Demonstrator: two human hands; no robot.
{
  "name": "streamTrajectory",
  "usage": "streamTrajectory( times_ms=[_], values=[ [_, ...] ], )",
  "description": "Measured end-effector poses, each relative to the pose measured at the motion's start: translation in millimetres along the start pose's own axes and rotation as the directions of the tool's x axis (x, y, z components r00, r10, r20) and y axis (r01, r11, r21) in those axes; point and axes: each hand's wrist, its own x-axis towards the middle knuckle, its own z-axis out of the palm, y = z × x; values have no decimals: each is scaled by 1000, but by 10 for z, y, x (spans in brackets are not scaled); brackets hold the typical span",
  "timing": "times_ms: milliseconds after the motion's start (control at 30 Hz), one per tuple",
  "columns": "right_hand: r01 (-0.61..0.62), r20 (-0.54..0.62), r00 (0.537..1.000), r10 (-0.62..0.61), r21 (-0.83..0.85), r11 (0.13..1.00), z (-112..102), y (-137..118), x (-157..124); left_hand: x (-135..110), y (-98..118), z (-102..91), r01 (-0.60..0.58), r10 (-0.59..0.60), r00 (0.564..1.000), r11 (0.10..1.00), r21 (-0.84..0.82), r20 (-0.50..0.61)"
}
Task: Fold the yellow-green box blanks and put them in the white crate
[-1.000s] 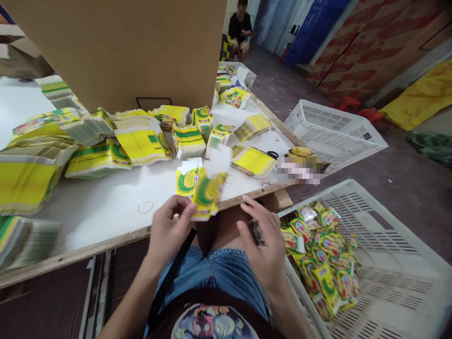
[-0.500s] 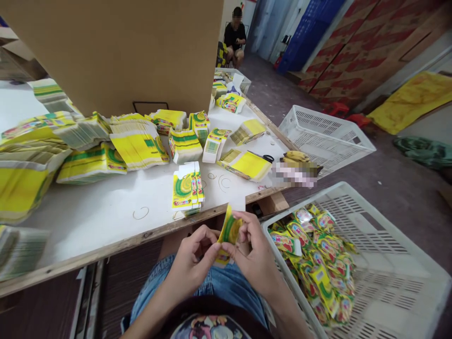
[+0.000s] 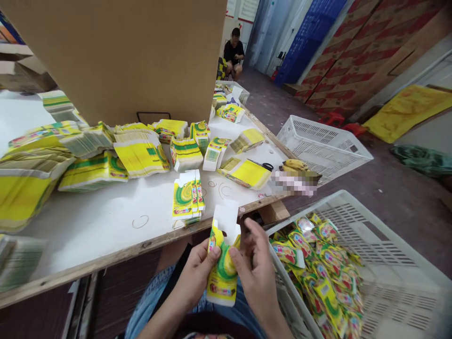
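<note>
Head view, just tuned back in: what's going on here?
A person's left grip holds a yellow-and-green carton with its white flap raised; the right grip, opened, has its thumb at the carton's front. A small stack of similar cartons sits near the edge of the white table. On the right, the near white crate holds many packets.

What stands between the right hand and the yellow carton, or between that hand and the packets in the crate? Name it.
Nothing visible separates the right hand from the yellow carton: its thumb appears to touch it. Toward the packets, the crate's near wall stands in between.
</note>
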Motion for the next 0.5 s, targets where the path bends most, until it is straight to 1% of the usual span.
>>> streamTrajectory(
  times_ms=[67,100,167,200,267,367,433,500],
  values=[
    [-42,86,995,47,-55,998,-19,46,10,17,-12,-2,-43,48,998,994,98,-51],
    [-65,101,992,73,-79,995,-25,62,14,20,-16,-5,-62,73,996,984,167,-59],
    [-124,85,988,132,-86,989,-34,82,20,16,-16,-12,-90,110,993,955,284,-52],
    [-157,72,984,161,-55,986,-36,87,24,10,-13,-16,-102,122,992,943,316,-43],
    [-196,73,979,192,65,978,-43,93,31,-8,4,-24,-126,142,990,932,339,-23],
    [-161,105,984,141,218,963,-84,100,40,-42,64,-38,-154,151,988,928,340,36],
    [-141,157,982,104,244,959,-139,102,42,-69,126,-46,-152,129,987,933,327,91],
    [-149,220,971,99,226,963,-211,94,44,-96,189,-50,-116,77,987,949,292,143]
  ],
)
